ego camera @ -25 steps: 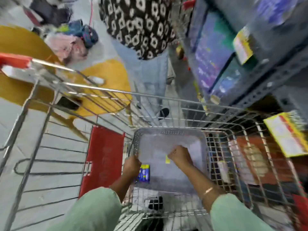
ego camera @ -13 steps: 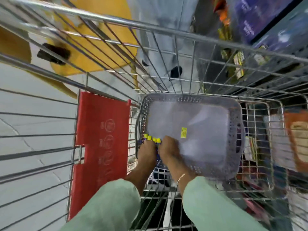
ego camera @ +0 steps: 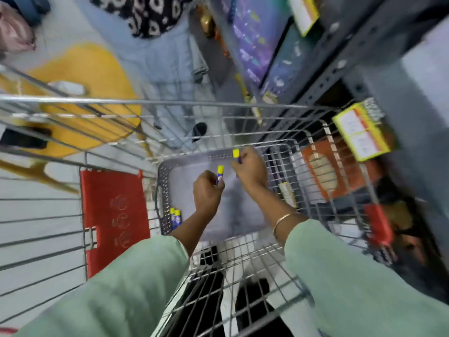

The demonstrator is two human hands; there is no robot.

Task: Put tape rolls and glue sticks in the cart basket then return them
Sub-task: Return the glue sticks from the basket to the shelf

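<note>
A grey perforated plastic basket (ego camera: 164, 188) sits inside the wire cart (ego camera: 170, 103). My left hand (ego camera: 206, 193) is raised above the basket, shut on a blue glue stick with a yellow cap (ego camera: 220, 175). My right hand (ego camera: 250, 169) is higher and further right, shut on another glue stick (ego camera: 236, 155) of the same kind. Two more glue sticks (ego camera: 176, 216) lie in the basket's near left corner. No tape rolls are visible.
A red flap (ego camera: 114, 220) hangs on the cart's left inner side. Store shelving (ego camera: 340, 69) with boxed goods and yellow price tags runs along the right. A person in a patterned top and jeans (ego camera: 165, 57) stands beyond the cart, near a yellow floor marking.
Both hands were down in the basket's near left corner on the glue sticks. Now each has lifted up and away with one glue stick. The view has tilted upward.
</note>
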